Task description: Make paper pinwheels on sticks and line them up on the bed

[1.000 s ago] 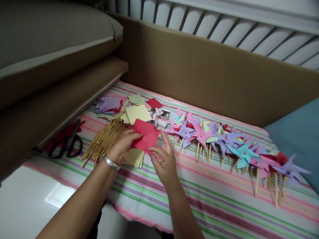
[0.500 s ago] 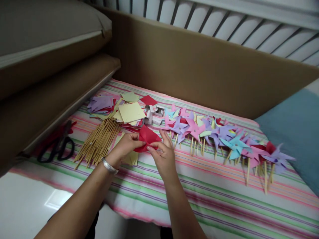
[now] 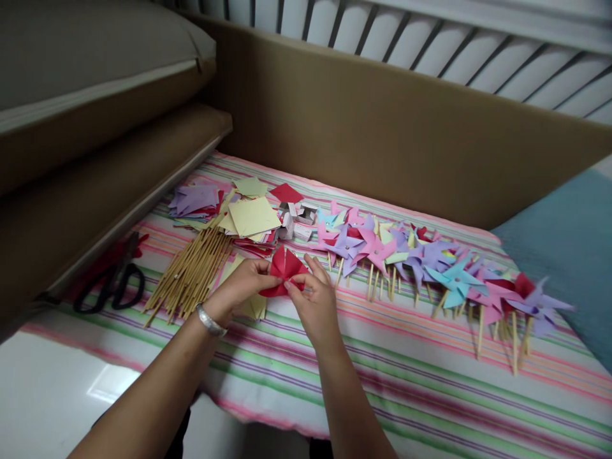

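Observation:
A red paper square [image 3: 283,262], cut with slits and partly folded inward, is held between both my hands above the striped cloth. My left hand [image 3: 246,280], with a silver bangle at the wrist, pinches its left side. On the other side my right hand [image 3: 313,294] pinches it near the centre, thumb and forefinger closed, other fingers raised. Just left of my hands lies a bundle of thin wooden sticks [image 3: 189,274]. Behind it sits a pile of cut paper squares [image 3: 253,218], pale yellow on top. Finished paper pinwheels [image 3: 377,248] on sticks form a row to the right.
Black-handled scissors [image 3: 112,284] lie at the left beside red paper. Small white open boxes [image 3: 299,220] stand behind my hands. Purple paper pieces [image 3: 194,199] lie farther back. Brown cushions [image 3: 143,134] border the left, a brown board [image 3: 382,134] the back, a blue cushion [image 3: 559,236] the right.
The red paper has been turned and folded further: a slit now shows at its top, with flaps drawn towards the centre. Both hands keep pinching it in nearly the same place.

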